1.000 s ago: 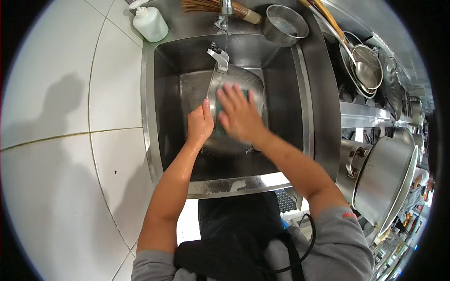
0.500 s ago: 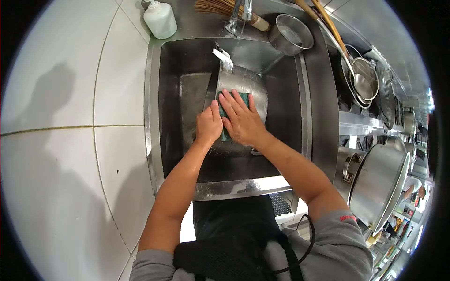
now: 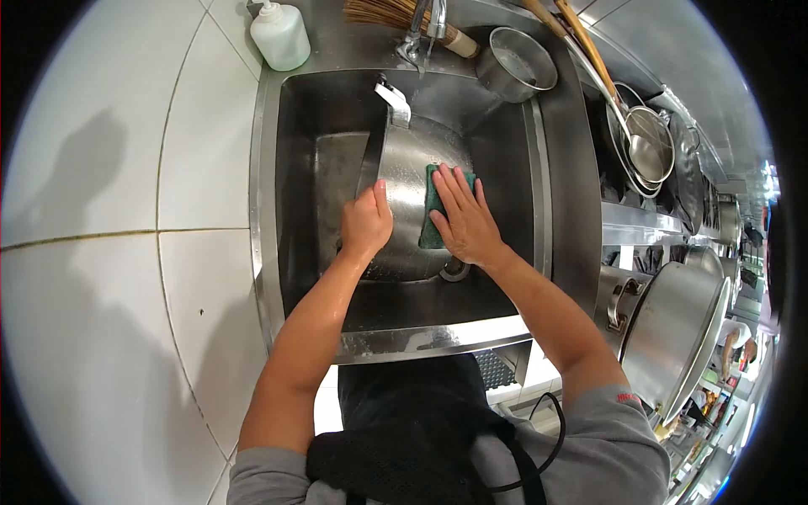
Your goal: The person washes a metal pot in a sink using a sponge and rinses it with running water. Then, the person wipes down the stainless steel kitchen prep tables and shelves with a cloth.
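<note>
A metal pot [image 3: 406, 168] lies on its side in the steel sink [image 3: 328, 189], with a shiny handle at its upper end and another at its lower end. My left hand [image 3: 367, 223] is closed around the pot's rim on the left. Against the pot's outer wall, my right hand [image 3: 468, 217] presses a green scouring pad [image 3: 433, 206] flat, its fingers stretched out. A thin stream of water runs from the faucet [image 3: 412, 46] above the pot.
A soap bottle [image 3: 281, 38] stands at the sink's upper left corner. A straw brush [image 3: 454, 38] and a small metal pot [image 3: 517, 67] lie behind the sink. Strainers [image 3: 650, 147] and a large pot [image 3: 673, 332] are at the right, with another person beyond.
My right hand and the green pad have moved right across the pot's wall from its left part. My left hand has stayed at the rim.
</note>
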Demonstrator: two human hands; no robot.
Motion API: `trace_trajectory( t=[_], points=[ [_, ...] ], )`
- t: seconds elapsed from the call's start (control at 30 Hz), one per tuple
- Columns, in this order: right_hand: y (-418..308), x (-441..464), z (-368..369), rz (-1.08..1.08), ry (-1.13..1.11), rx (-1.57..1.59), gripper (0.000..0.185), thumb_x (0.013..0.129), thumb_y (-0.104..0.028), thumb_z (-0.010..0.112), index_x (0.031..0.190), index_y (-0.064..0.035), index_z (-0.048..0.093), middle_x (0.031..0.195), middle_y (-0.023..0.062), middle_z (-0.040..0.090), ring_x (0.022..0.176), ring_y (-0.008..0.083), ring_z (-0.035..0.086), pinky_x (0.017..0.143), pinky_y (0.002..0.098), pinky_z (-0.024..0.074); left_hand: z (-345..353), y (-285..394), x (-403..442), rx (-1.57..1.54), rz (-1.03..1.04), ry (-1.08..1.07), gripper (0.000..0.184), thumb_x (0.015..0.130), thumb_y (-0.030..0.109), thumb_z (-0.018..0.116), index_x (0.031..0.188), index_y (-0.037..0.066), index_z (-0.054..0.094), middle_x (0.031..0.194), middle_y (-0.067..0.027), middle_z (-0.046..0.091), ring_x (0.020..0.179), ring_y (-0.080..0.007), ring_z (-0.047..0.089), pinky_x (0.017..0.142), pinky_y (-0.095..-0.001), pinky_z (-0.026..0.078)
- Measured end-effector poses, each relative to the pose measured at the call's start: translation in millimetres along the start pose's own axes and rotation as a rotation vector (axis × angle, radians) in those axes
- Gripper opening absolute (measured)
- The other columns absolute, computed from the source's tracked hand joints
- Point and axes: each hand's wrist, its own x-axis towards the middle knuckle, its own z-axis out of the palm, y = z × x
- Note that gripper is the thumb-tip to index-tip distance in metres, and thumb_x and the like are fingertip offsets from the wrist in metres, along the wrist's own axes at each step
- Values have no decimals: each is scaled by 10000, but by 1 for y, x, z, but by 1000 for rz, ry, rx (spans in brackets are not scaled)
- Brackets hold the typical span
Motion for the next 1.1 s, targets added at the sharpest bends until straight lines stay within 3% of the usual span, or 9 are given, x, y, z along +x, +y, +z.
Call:
trace_trajectory(
  t=[0.23,0.37,0.43,0.57,0.67,0.77,0.83,1.0,1.1],
  points=[
    [-6,92,33,9,99,51,541,937,-293,526,1407,-50,414,1495,95,394,1384,316,351,1100,576,267,4,-6,-1,107,51,28,420,1008,301,424,797,0,628,755,-256,622,744,-478,597,643,-523,470],
    [-7,27,7,-76,181,41,554,925,-305,538,1404,-52,421,1483,103,407,1368,326,368,1097,572,274,5,1,-1,6,19,-8,416,1010,292,423,808,-14,621,767,-268,616,772,-469,602,651,-497,471],
    [-10,-11,-6,-88,76,51,555,924,-308,536,1405,-55,425,1471,106,420,1362,337,369,1096,569,278,5,-5,1,26,83,13,416,1012,287,422,805,-17,619,734,-259,612,738,-466,603,630,-490,472],
    [-2,16,0,-60,66,94,554,930,-288,523,1402,-19,415,1474,152,407,1373,365,353,1113,565,257,4,-4,-1,31,107,26,428,1018,289,427,787,-26,600,662,-238,580,621,-422,578,577,-453,452],
    [21,85,32,171,191,81,582,922,-308,513,1393,17,410,1462,196,407,1375,372,346,1115,559,257,4,-8,-3,80,88,5,438,1023,295,425,782,-33,585,640,-235,558,576,-395,564,562,-425,436],
    [26,98,39,385,69,163,603,913,-329,509,1381,39,414,1450,224,411,1364,390,353,1120,552,251,4,-6,-3,114,104,20,428,1017,279,433,755,-26,578,630,-239,559,597,-429,575,545,-448,435],
    [9,61,26,140,207,51,615,905,-332,526,1389,28,408,1454,208,410,1357,401,355,1121,556,246,8,-3,1,98,139,63,419,1011,266,441,735,-20,573,612,-236,557,605,-451,577,529,-467,436],
    [-4,-9,5,-84,23,212,647,857,-345,583,1388,-7,432,1438,178,436,1356,411,349,1117,567,247,7,-8,1,46,178,75,396,1007,242,455,735,-19,576,638,-239,566,615,-449,580,527,-455,438],
    [31,46,21,92,183,187,657,885,-412,534,1400,-17,428,1449,156,440,1361,393,355,1125,544,252,8,-13,0,16,153,83,391,1007,224,461,726,-27,564,603,-225,541,540,-407,557,509,-423,427]
  ],
)
